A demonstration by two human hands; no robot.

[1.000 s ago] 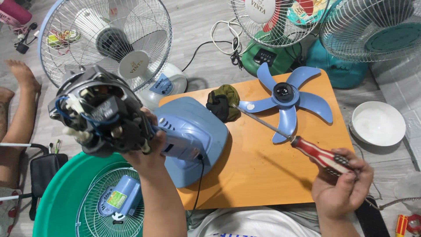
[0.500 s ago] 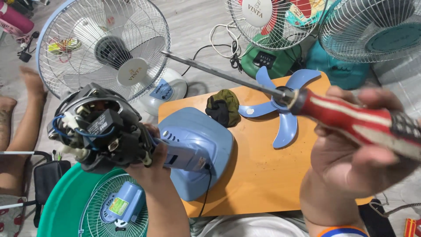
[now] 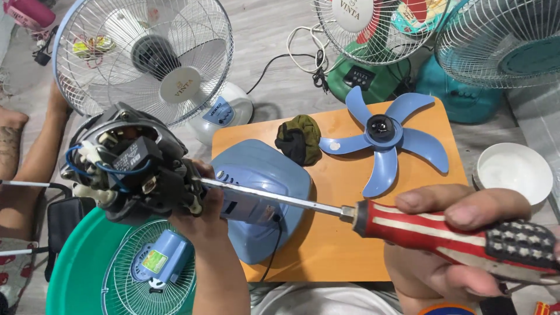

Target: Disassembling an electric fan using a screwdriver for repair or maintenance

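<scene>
My left hand (image 3: 207, 219) grips a bare fan motor (image 3: 125, 166) with a black capacitor and blue wires, still joined to a blue fan body (image 3: 262, 198) lying on an orange board (image 3: 350, 233). My right hand (image 3: 461, 251), close to the camera, holds a screwdriver (image 3: 443, 233) with a red-and-white striped handle. Its long metal shaft reaches left, and the tip touches the motor beside my left fingers.
A blue fan blade (image 3: 382, 137) and a dark crumpled cloth (image 3: 298, 139) lie on the board. Standing fans (image 3: 151, 58) ring the area. A green basin (image 3: 76, 268) holds a grille and blue part. A white bowl (image 3: 513, 172) sits right. Another person's arm (image 3: 23, 169) lies at left.
My right hand swung the screwdriver from the board's right edge up past the blade and now points its tip into the motor. The motor stays held in my left hand.
</scene>
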